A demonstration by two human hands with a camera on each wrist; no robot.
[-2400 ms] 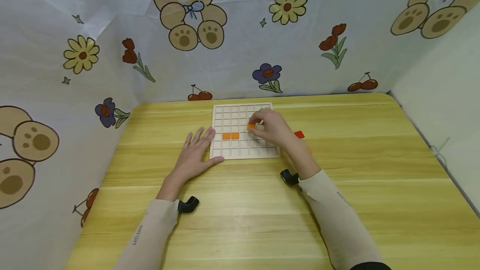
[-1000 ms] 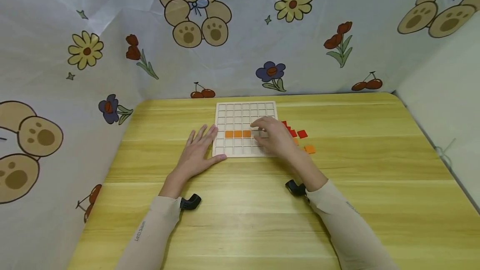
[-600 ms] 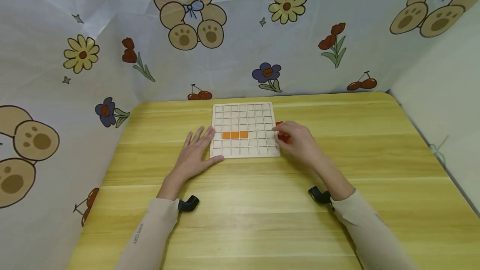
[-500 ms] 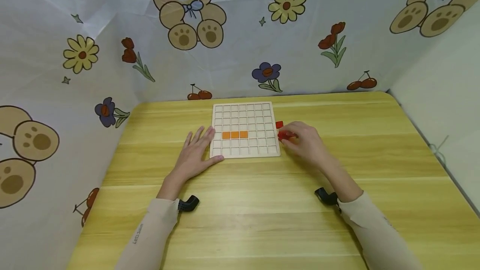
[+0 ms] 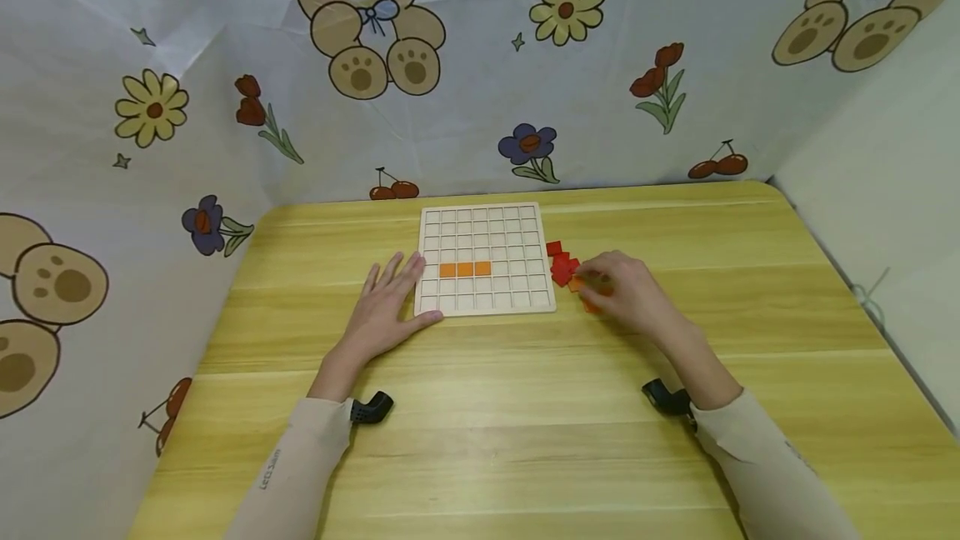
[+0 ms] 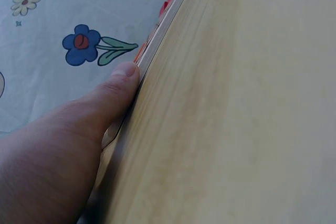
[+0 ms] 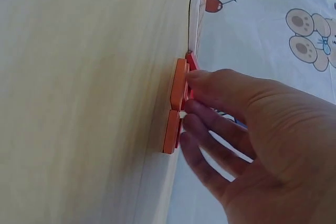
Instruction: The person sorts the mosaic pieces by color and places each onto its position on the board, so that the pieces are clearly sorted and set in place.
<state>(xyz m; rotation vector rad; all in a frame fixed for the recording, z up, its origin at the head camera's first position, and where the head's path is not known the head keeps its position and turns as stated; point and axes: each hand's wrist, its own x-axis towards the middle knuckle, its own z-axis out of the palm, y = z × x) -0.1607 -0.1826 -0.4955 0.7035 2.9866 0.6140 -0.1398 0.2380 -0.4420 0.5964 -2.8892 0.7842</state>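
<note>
While the desk (image 5: pixel 480 423) spreads well out to both sides, what is being handled sits toward its far edge, around a pale, gridded board (image 5: pixel 481 242). Against the board's left side rests the left hand (image 5: pixel 381 315), fingers spread and thumb by the near corner; its grip is slack and holds no tile. To the right of the board hangs the right hand (image 5: pixel 633 297), fingers and thumb loosely bent and parted; no tile shows pinched between them, though whether a fingertip touches one is hard to tell. Three orange tiles (image 5: pixel 465 269) form a left-to-right row on the board, well apart from that grip. Red tiles (image 5: pixel 561 269) bunch just beside the board's right edge, left of the right hand and slightly beyond it. What the move seems to turn on is the loose orange tiles (image 7: pixel 180 85): they lie on the desk at the right hand's fingertips, partly hidden, on the board side of its palm. Roughly square, they offer no clear long axis, and the right hand is plainly the nearer one.
</note>
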